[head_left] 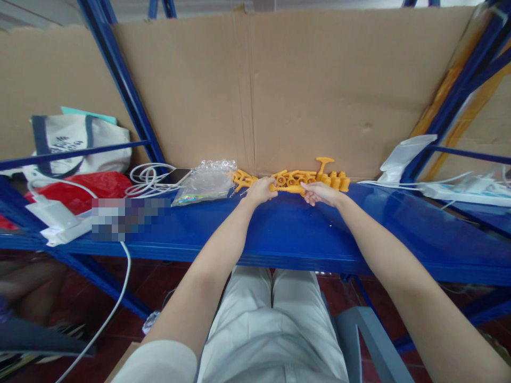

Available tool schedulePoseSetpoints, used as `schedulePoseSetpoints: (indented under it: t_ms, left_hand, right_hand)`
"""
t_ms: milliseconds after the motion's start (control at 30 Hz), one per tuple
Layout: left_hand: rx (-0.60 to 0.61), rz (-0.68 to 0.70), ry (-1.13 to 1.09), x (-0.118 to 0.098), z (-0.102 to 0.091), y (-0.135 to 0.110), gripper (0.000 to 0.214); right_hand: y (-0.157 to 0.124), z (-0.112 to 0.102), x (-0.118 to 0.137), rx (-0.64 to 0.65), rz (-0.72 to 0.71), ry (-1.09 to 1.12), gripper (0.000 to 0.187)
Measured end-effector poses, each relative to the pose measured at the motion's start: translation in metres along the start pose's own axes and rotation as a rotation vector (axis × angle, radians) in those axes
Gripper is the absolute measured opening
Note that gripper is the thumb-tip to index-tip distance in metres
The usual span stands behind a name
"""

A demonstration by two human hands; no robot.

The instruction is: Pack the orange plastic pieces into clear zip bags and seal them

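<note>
At the back of the blue shelf lies a row of yellow plastic parts (341,182), some cup-like, some thin and branching. A T-shaped yellow part (324,165) stands upright among them. In front of the row, a yellow plastic rod (290,188) spans between my hands. My left hand (261,191) is closed around its left end. On its right end my right hand (321,193) has closed in a pinch, with its other fingers curled. Small dark chains (233,191) hang by the branching parts left of my left hand. Finer detail of the rod is too small to make out.
A clear plastic bag (207,183) lies left of the parts, with coiled white cable (147,180) beyond it. Further left are a red bag (85,186), a canvas tote (107,143) and a white power strip (67,226). Cardboard (319,90) closes off the back.
</note>
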State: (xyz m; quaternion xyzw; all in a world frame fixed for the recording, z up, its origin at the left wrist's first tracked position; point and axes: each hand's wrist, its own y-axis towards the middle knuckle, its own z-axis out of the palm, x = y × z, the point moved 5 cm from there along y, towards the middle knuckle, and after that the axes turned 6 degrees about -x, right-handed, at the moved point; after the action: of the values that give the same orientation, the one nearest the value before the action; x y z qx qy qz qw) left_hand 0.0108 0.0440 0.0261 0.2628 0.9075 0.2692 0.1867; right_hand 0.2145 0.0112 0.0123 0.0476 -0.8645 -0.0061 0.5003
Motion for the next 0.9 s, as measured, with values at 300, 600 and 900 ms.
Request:
schedulePoseSetpoints:
  t_ms: [300, 600, 900]
  left_hand:
    - [0.000, -0.024, 0.023, 0.0011, 0.0010, 0.0003, 0.027]
    - [0.008, -0.020, -0.022, -0.0011, -0.0003, -0.0006, 0.025]
    - [0.007, -0.011, -0.054, -0.0027, -0.0002, -0.0006, 0.027]
  right_hand:
    - [0.0039, -0.0070, -0.0020, -0.017, -0.064, 0.032, 0.044]
    - [0.0030, -0.0056, 0.0009, -0.006, -0.134, -0.024, 0.031]
    - [-0.0027, -0.0036, 0.0053, 0.052, -0.066, 0.022, 0.048]
